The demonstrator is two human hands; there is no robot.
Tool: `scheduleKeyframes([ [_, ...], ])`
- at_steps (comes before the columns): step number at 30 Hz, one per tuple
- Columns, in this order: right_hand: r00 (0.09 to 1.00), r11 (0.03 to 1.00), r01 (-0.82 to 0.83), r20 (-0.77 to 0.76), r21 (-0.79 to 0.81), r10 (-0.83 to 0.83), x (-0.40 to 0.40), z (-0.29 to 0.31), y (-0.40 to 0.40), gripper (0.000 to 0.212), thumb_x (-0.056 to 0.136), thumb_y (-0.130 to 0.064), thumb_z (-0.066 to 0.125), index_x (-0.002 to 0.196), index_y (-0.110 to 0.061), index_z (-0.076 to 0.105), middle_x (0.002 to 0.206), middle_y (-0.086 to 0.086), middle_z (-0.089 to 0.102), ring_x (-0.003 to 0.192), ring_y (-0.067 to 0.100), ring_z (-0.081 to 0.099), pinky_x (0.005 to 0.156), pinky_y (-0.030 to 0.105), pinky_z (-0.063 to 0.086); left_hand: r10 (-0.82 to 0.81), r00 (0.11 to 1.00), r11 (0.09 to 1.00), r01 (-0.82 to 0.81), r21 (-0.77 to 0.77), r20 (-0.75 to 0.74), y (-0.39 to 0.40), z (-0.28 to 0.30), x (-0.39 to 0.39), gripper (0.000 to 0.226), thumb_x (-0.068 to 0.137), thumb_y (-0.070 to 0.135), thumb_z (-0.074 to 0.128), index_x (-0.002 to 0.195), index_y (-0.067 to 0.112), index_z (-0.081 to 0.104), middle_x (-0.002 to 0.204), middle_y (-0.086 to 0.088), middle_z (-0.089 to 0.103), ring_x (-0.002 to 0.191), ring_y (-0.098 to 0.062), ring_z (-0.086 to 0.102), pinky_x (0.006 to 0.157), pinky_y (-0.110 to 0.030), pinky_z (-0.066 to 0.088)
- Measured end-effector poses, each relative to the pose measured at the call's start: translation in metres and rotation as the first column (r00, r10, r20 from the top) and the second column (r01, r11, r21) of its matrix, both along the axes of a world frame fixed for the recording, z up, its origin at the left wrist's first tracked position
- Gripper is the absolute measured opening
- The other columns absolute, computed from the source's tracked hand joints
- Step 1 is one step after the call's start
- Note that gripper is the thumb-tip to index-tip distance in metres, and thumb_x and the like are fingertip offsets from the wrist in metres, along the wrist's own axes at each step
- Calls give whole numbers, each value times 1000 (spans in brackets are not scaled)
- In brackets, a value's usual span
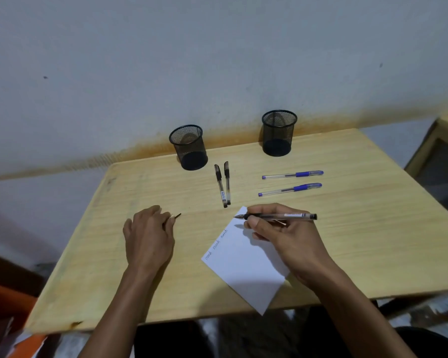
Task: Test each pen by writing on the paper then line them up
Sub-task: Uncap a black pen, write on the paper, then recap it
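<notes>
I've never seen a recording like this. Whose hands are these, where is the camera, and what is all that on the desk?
There is no machine: a person wears a camera on the head, looking down at their own hands. The right hand holds an uncapped black pen, tip at the corner of a white paper with three scribbled words. The left hand pinches what looks like the pen's cap. On the wooden desk lie two capped black pens, two blue pens and two empty mesh cups.

Wooden table [347, 241]: paper [243, 267], four pens [290, 174], two mesh cups [189, 148].
</notes>
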State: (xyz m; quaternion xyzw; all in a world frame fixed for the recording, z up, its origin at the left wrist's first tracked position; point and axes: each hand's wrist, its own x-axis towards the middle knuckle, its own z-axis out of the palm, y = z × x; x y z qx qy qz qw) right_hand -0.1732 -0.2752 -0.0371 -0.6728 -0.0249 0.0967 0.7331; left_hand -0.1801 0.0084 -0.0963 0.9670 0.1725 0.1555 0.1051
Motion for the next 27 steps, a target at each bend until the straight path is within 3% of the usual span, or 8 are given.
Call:
scheduleKeyframes([
  [3, 999, 999, 52, 10, -15, -52, 0, 2, 2, 8, 84, -16, 81, 92, -16, 77, 85, -3, 81, 81, 8, 77, 69, 24, 59, -53, 994, 995, 60, -75, 95, -8, 0, -4, 17, 93, 25, 65, 99, 14, 76, 123, -9, 68, 118, -32, 58, 100, -58, 41],
  [5, 996, 996, 67, 60, -55, -64, 1, 6, 2, 7, 81, -25, 83, 86, -22, 79, 88, -9, 80, 86, 3, 74, 74, 20, 58, -129, 970, 962, 173, -213, 205, -25, 11, -12, 21, 91, 31, 63, 99, 15, 75, 127, -3, 66, 122, -25, 55, 102, -50, 43],
  [7, 992, 993, 50, 120, -107, -37, 1, 13, 2, 10, 75, -34, 85, 81, -27, 80, 105, -21, 76, 97, -12, 67, 80, 13, 52, -175, 932, 896, 285, -340, 319, -45, 23, -22, 22, 89, 31, 58, 97, 18, 73, 129, 5, 62, 124, -17, 52, 102, -41, 43],
  [9, 984, 986, 39, 180, -162, -9, 1, 18, 3, 20, 69, -45, 83, 80, -28, 81, 125, -28, 65, 112, -16, 57, 95, 21, 48, -214, 895, 850, 368, -376, 392, -62, 31, -30, 15, 90, 26, 58, 97, 21, 70, 132, 11, 60, 126, -12, 50, 103, -42, 42],
  [15, 968, 974, 48, 250, -220, 9, -4, 23, 9, 24, 63, -56, 81, 85, -46, 77, 139, -26, 56, 127, 0, 56, 111, 41, 44, -302, 825, 811, 486, -325, 478, -78, 39, -38, 11, 91, 17, 63, 98, 23, 70, 134, 14, 58, 131, -8, 46, 104, -56, 38],
  [21, 967, 968, 30, 252, -247, 34, -3, 17, 12, 20, 67, -49, 83, 77, -32, 81, 136, -31, 54, 124, -11, 53, 98, 19, 40, -362, 799, 811, 524, -260, 480, -80, 43, -40, 18, 91, 16, 64, 100, 32, 65, 134, 14, 58, 132, -11, 46, 105, -64, 32],
  [24, 965, 969, 3, 255, -248, 63, -3, 17, 14, 13, 70, -41, 85, 78, -31, 81, 134, -27, 57, 124, -11, 53, 95, 17, 41, -391, 793, 818, 532, -218, 467, -83, 48, -40, 13, 93, 20, 62, 100, 31, 65, 122, 16, 61, 121, -6, 50, 105, -60, 31],
  [27, 966, 978, -6, 253, -208, 59, -2, 20, 14, 23, 65, -47, 81, 80, -30, 82, 131, -23, 61, 118, -14, 55, 99, 23, 45, -417, 790, 838, 526, -147, 449, -86, 53, -40, 9, 94, 21, 58, 97, 24, 66, 101, 15, 62, 101, -8, 52, 98, -46, 36],
])
